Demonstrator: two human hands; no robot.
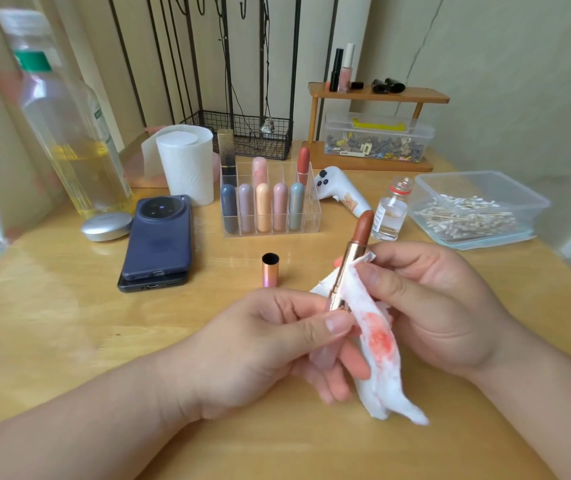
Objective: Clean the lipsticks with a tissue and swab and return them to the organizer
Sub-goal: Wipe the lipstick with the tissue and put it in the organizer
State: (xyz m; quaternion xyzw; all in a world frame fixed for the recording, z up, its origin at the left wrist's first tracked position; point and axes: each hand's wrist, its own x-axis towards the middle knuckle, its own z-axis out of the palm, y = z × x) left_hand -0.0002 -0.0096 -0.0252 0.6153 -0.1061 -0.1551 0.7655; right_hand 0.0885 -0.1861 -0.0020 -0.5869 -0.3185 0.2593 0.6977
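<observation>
The step in hand is the wipe. The lipstick (353, 249) is uncapped, its brown-red bullet wound up, and the tissue (377, 341) lies around the gold tube just under the bullet. The tissue bears a red-orange smear, so some colour is already off. The lipstick is held above the table (69, 323), in front of the organizer (313, 209), tilted with the bullet up and to the right.

The left hand (263, 344) is clamped on the lipstick's lower end, thumb on the near side and fingers curled behind. The right hand (429, 306) is closed as well, thumb and fingertips pinching the tissue against the tube from the right. The loose tail of the tissue hangs down between the 2 hands.

The next move, as I judge it, calls for the left hand to turn the tube while the right holds the tissue snug, staying off the soft bullet so it is not dented. After that comes 1 of the swabs (467, 216) at the right for the rim. Then the cap (270, 270), standing open end up just left of the hands, goes back on. The organizer's front row holds 5 capped tubes, so a free slot looks likelier further back, though its clear walls make that hard to tell
</observation>
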